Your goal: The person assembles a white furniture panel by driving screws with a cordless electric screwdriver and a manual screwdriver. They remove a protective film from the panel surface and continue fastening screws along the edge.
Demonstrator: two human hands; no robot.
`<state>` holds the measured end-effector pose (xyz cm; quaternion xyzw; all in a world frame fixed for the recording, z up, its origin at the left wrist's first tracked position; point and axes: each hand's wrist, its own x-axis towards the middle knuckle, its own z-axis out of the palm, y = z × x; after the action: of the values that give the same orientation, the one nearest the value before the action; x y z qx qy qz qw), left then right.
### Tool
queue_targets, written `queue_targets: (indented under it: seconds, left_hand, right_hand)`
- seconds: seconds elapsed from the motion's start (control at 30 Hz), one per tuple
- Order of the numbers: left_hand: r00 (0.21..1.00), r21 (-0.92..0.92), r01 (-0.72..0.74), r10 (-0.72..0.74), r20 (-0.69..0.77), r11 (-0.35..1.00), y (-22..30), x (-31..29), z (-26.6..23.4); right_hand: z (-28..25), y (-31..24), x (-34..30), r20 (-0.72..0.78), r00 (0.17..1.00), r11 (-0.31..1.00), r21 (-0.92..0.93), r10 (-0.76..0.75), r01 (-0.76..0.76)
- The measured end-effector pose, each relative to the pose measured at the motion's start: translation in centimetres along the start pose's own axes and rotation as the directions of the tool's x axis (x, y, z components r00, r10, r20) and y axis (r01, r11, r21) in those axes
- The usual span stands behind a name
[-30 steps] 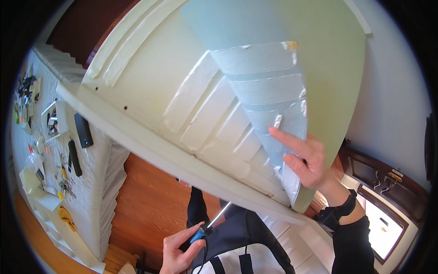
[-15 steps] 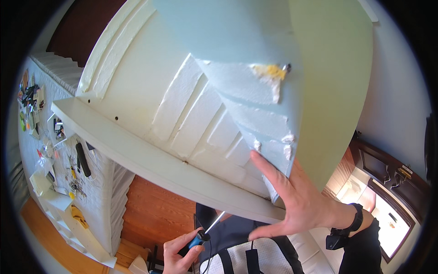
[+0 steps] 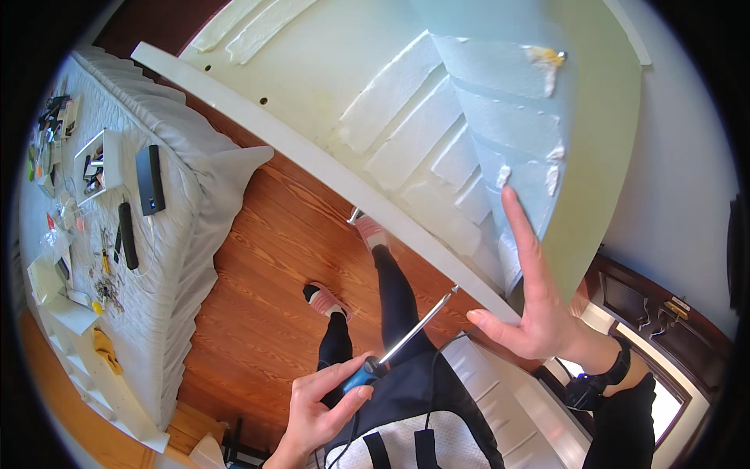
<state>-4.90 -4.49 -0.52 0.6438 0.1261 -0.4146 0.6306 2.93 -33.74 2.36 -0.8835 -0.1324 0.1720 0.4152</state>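
Note:
My left hand [image 3: 324, 402] grips the blue handle of a long screwdriver [image 3: 406, 334], low in the centre, its shaft pointing up to the right toward the edge of a white door [image 3: 328, 86]. My right hand [image 3: 531, 297] lies flat with fingers spread against a pale blue sheet [image 3: 508, 125] on the door's face, near the door's narrow edge [image 3: 328, 168]. White patches of filler and a yellowish blob [image 3: 547, 56] sit on the sheet. My legs in black with pink shoes [image 3: 324, 298] stand below.
A bed with a white quilted cover [image 3: 187, 180] stands at left, strewn with small tools, a white box [image 3: 98, 160] and dark devices. Wooden floor [image 3: 258, 297] lies between bed and door. A white radiator [image 3: 500, 391] and dark wooden frame [image 3: 656, 305] are at lower right.
The view has tilted down, showing floor, legs and more bed. My right hand slid lower along the blue sheet. The screwdriver tip now points closer to the door edge.

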Motion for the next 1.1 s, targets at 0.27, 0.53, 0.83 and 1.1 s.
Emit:
queue_targets:
  seconds: [0.27, 0.53, 0.83, 1.1]
  left_hand:
    - [0.999, 0.002, -0.027, 0.027, 0.042, 1.0, -0.3, 1.0, -0.4]
    - [0.996, -0.009, -0.068, 0.068, 0.063, 0.998, 0.0, 1.1, -0.6]
    - [0.993, 0.011, -0.078, 0.077, 0.088, 0.997, 0.4, 1.3, -0.5]
    - [0.994, 0.016, -0.09, 0.088, 0.07, 0.996, 0.0, 1.1, -0.6]
  right_hand:
    - [-0.2, -0.2, 0.0, -0.042, 0.998, 0.997, -0.054, 0.046, -0.048]
    - [-0.1, -0.3, 0.1, -0.064, 0.997, 0.997, -0.061, 0.043, -0.047]
    - [-0.2, -0.3, -0.1, -0.067, 0.997, 0.997, -0.051, 0.05, -0.053]
    - [-0.1, -0.2, 0.0, -0.063, 0.997, 0.997, -0.07, 0.037, -0.041]
